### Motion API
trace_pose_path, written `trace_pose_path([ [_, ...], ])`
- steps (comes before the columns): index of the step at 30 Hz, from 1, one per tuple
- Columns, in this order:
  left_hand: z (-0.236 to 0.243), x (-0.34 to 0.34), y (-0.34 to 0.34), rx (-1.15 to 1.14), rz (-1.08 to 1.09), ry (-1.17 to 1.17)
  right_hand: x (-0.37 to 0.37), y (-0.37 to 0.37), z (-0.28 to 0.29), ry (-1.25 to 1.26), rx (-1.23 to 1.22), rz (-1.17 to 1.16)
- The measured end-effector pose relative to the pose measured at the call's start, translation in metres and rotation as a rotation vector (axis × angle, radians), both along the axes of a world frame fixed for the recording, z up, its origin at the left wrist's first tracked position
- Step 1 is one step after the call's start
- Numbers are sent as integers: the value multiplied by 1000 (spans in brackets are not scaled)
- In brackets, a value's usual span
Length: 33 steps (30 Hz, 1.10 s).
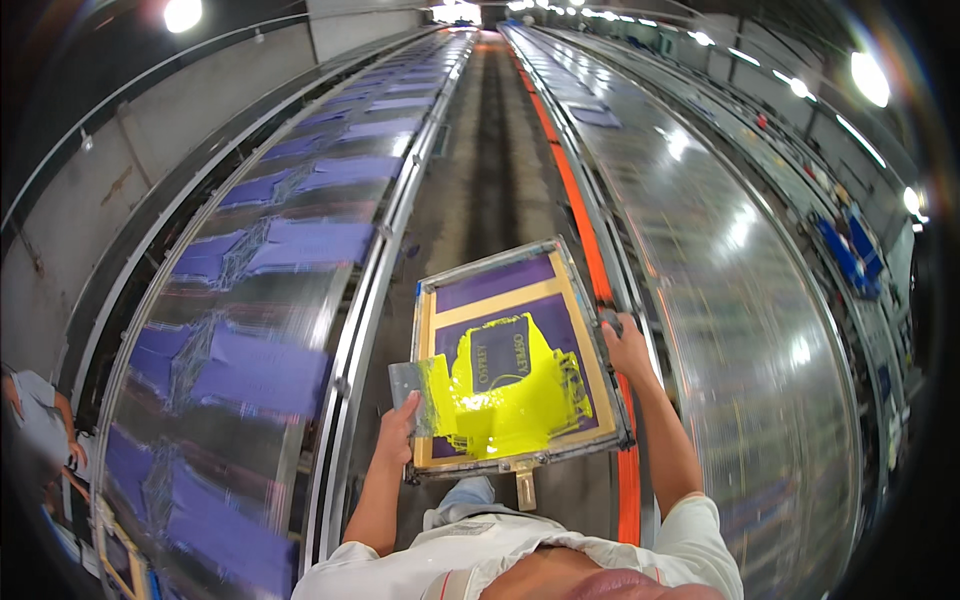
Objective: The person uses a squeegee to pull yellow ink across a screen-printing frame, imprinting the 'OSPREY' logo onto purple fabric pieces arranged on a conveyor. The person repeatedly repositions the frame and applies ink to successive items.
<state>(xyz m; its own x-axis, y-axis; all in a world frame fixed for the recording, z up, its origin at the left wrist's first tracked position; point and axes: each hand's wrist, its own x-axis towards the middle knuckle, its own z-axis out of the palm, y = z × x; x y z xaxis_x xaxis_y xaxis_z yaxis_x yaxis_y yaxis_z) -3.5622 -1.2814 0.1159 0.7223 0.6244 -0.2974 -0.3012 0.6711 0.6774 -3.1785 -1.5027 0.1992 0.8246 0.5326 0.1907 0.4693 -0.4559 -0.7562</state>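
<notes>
I stand in a narrow aisle holding a framed printing screen (500,280) flat in front of me. Its mesh is purple with tan tape borders, and bright yellow ink (510,395) is spread over its near half. My right hand (625,345) grips the screen's right frame edge. My left hand (400,425) holds a flat grey scraper card (418,395) smeared with yellow ink at the screen's near left corner. A wooden squeegee handle (525,487) sticks out from the near edge of the frame.
A long glossy print table (330,300) on my left carries a row of purple fabric pieces (310,243). Another long shiny table (740,300) runs on my right, edged by an orange strip (580,215). Another person (40,420) stands at far left.
</notes>
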Motion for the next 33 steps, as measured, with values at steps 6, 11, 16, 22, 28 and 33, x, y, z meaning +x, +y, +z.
trace_pose_path([
  [6, 28, 180, 143, 66, 73, 117, 176, 118, 9, -105, -31, -60],
  [11, 73, 323, 278, 140, -21, 79, 311, 200, 37, 413, 158, -133],
  [16, 60, 507, 402, 168, -158, 133, 464, 307, 18, 454, 192, -279],
  [22, 70, 672, 524, 184, -110, 207, 625, 437, 17, 394, 166, -328],
  [28, 81, 837, 676, 170, -112, 211, 784, 584, 35, 449, 233, -339],
  [33, 84, 996, 781, 154, -245, 150, 909, 657, 33, 447, 330, -416],
])
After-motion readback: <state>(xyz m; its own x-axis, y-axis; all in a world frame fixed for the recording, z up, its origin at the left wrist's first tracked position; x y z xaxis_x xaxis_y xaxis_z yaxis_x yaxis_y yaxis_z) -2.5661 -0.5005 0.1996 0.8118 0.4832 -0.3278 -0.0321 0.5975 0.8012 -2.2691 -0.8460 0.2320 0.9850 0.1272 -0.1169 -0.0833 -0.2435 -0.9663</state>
